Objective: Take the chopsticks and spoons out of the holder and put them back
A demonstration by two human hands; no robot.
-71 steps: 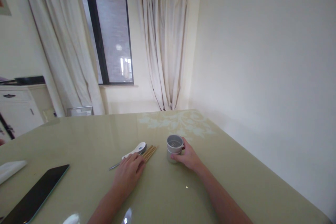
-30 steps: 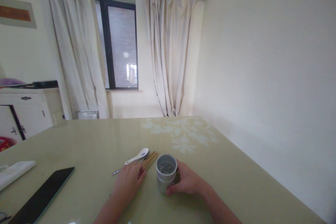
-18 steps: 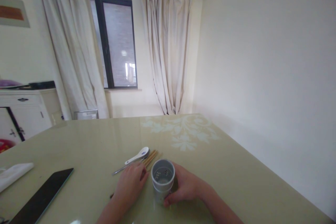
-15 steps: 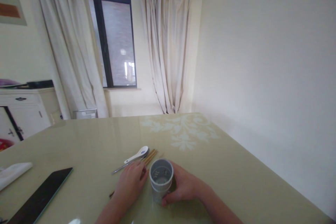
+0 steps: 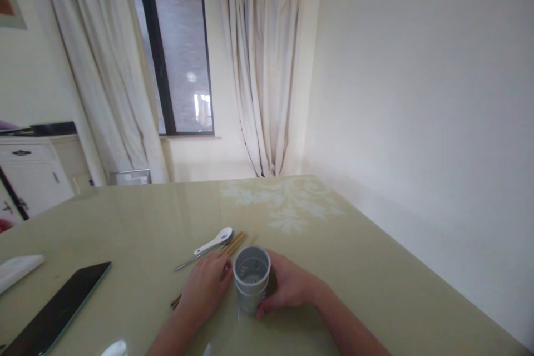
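A grey cylindrical utensil holder [image 5: 250,289] with small holes in its bottom stands upright near the front of the table. My right hand [image 5: 290,283] is wrapped around its right side, thumb at the front near the base. Just left of the holder, my left hand [image 5: 206,281] lies curled over a bundle of wooden chopsticks [image 5: 236,241], whose ends stick out on both sides of it. The undersides of its fingers are hidden. Beyond that hand lie a white ceramic spoon [image 5: 214,240] with a blue mark and a thin metal utensil [image 5: 187,262].
A dark tablet-like slab [image 5: 58,308] lies at the left, with a white object [image 5: 20,270] behind it. Another white piece [image 5: 114,348] shows at the bottom edge. The glossy table [image 5: 375,289] runs along the wall on the right; curtains and a window are behind.
The view has shifted slightly, so everything on the table sits a little higher and further left. Both hands keep their places at the holder and the chopsticks.
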